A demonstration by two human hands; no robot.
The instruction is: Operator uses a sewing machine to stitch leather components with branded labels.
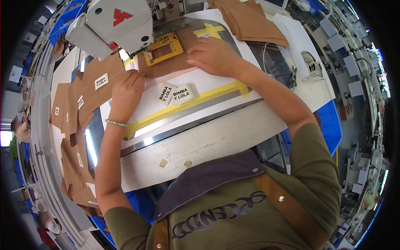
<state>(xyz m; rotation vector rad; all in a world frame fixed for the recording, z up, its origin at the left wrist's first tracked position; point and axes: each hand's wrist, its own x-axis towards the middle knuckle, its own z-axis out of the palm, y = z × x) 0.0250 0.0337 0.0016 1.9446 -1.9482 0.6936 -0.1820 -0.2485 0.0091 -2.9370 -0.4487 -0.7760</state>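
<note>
A brown fabric panel (186, 38) lies under the sewing machine head (118, 25). On it sits a yellow rectangular frame (177, 50) with a window cut in it, close to the needle area. My left hand (127, 89), a beaded bracelet at its wrist, has its fingers bunched together at the panel's near left corner. Over the panel's right part, my right hand (216, 58) rests with fingers stretched out and apart. Between my hands, on a white taped sheet (148, 102), lie a small stack of white printed labels (186, 93) and a loose label (165, 92).
Brown panels with white labels (89, 100) overlap at the left. More brown pieces (250, 21) are piled at the back right, near a white roll-like object (310, 62). Yellow tape (187, 102) edges the sheet. Blue bins (329, 125) stand below the table; other people are at the far left.
</note>
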